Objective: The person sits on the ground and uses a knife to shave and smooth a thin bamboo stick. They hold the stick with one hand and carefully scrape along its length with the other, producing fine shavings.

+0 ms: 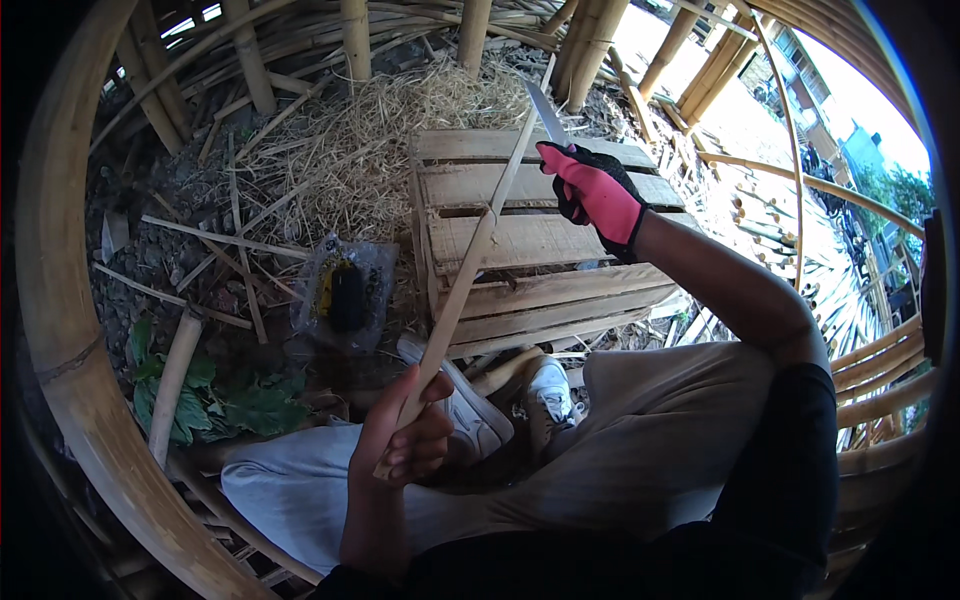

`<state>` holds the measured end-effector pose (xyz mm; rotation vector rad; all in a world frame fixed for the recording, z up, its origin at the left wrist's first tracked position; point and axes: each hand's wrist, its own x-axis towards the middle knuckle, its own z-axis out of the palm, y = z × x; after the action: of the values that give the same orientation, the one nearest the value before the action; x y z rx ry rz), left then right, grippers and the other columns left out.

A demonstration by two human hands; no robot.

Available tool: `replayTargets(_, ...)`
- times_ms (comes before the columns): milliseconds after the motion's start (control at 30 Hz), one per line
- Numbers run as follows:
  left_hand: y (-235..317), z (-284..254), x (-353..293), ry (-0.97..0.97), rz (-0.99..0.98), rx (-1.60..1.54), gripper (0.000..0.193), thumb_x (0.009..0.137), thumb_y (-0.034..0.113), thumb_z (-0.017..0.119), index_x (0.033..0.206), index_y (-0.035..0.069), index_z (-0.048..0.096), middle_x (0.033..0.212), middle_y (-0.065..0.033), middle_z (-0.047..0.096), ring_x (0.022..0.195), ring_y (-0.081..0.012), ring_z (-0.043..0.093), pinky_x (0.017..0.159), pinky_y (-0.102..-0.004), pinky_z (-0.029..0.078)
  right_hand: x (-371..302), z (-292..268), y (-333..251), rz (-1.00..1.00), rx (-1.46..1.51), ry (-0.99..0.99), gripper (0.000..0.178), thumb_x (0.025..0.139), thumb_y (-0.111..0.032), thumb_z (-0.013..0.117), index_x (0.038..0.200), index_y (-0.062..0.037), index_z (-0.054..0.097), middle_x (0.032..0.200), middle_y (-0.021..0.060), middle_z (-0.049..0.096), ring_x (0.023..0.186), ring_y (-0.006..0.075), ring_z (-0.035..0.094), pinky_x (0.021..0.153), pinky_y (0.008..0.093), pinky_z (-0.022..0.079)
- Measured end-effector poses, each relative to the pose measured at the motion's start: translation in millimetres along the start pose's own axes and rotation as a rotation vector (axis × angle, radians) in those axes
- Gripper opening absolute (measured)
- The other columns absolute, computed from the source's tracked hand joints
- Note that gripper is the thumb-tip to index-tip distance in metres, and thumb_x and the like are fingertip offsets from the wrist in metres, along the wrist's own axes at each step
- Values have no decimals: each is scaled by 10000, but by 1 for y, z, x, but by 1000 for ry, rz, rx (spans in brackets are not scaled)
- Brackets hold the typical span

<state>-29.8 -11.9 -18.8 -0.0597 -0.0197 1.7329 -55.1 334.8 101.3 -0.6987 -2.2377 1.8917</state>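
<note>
My bare left hand (408, 430) is closed around the lower end of a split bamboo strip (465, 285). The strip slants up and away across the near-left side of a wooden crate, with a joint about midway. In a pink and black glove, my right hand (598, 195) grips a knife, its handle mostly hidden by the fingers. The knife's blade (546, 112) points up and left, close beside the strip's upper part; whether they touch I cannot tell. Beneath both lies the slatted wooden crate (540, 240).
A clear plastic bag (345, 290) with black and yellow things lies left of the crate. Dry straw (330, 150) covers the ground behind. Bamboo poles (75, 330) frame the left side and back. Green leaves (230, 395) lie near my left knee; white shoes (550, 400) are below the crate.
</note>
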Motion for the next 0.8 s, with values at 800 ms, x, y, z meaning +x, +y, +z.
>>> replayTargets(800, 19, 2, -11, 191, 128, 187, 363, 1070, 506, 381, 990, 155, 430, 477, 64, 372, 313, -25, 373, 257, -182, 276, 19, -39, 51, -740, -1879, -236, 510, 992, -112, 490, 1444, -345, 520, 857, 101, 650, 761, 284, 690, 644, 399, 560)
